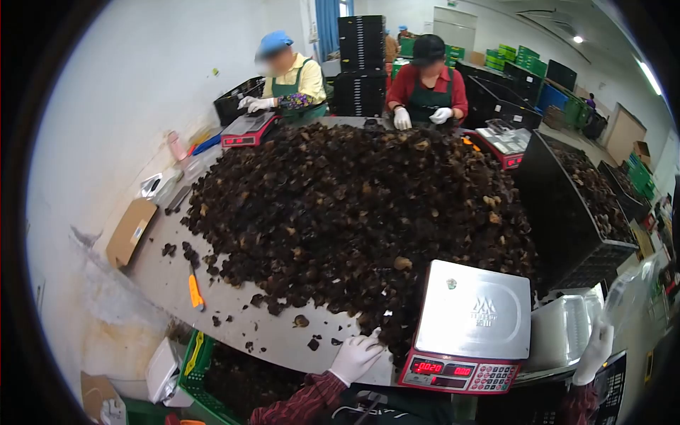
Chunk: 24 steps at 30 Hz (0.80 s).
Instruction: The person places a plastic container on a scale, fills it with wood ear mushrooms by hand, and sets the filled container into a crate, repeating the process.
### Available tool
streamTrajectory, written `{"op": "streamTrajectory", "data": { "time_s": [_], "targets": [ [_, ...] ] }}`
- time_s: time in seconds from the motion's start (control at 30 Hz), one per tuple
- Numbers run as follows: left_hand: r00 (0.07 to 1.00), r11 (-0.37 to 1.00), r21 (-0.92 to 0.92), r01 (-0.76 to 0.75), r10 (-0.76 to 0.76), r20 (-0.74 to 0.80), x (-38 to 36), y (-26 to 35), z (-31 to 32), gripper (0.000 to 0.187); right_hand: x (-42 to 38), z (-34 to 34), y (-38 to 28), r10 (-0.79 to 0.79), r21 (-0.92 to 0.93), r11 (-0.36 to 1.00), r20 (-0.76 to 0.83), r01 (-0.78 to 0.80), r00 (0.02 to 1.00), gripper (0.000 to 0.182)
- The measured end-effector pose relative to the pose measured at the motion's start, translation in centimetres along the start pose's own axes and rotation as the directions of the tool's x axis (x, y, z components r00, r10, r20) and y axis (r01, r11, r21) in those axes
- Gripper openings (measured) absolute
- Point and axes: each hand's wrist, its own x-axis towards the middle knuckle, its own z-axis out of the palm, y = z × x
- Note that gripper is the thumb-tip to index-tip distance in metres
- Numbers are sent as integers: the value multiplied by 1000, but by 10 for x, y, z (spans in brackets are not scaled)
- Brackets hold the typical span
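Note:
My left hand [355,358], in a white glove, lies at the table's near edge. Its fingers are stretched out and touch the fringe of a big heap of dark wood ear mushrooms [354,205]. At the far right, my gloved right hand [595,354] is closed on a clear plastic tray [630,287], raised beside a stack of similar clear trays [561,333]. Between my hands stands a digital scale [473,312] with a bare metal pan and a red front panel; its lit display seems to read -0.020.
Across the table, two people [290,78] [428,85] in white gloves work by two more red scales [249,131] [503,145]. A tall black crate [567,205] of mushrooms stands right. An orange-handled knife [195,289] lies left, above a green basket [195,375].

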Motion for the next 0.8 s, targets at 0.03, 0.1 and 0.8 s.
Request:
{"op": "streamTrajectory", "data": {
  "time_s": [0.03, 0.1, 0.8],
  "targets": [
    [1000, 1000, 1, -2, 1, 3, -1, -1, 1, 19, -5, 5, -19, -158, 3, 987, -4, 158, 987, 22],
    [1000, 1000, 22, -1, 1, 1, -3, -2, 5, 18, -30, 18, -10, -463, -112, 848, 318, 518, 827, 8],
    [962, 947, 220, 234, -193, -191, 107, -64, -8, 35, -170, 72, -142, -601, 518, 704, 799, 487, 20, 18]
  ]
}}
